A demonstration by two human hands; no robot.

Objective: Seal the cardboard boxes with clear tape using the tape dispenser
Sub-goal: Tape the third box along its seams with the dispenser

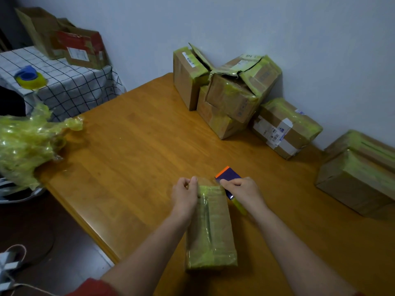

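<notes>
A small cardboard box (213,227), wrapped in yellowish clear tape, lies lengthwise on the wooden table (132,150) in front of me. My left hand (184,194) has curled fingers and grips the box's far left corner, thumb on the top edge. At the far right corner, my right hand (242,191) holds a blue tool (228,175) with an orange tip and a yellow-green end; its fingers are curled round it. The tape dispenser (28,79), blue with a yellow tape roll, sits far off at the left on a checked cloth.
Several taped cardboard boxes (230,97) are stacked along the wall at the back, with another (359,176) at the right edge. A heap of crumpled yellowish tape (25,144) lies on the table's left corner. Open boxes (81,48) stand on the checked side table (70,86).
</notes>
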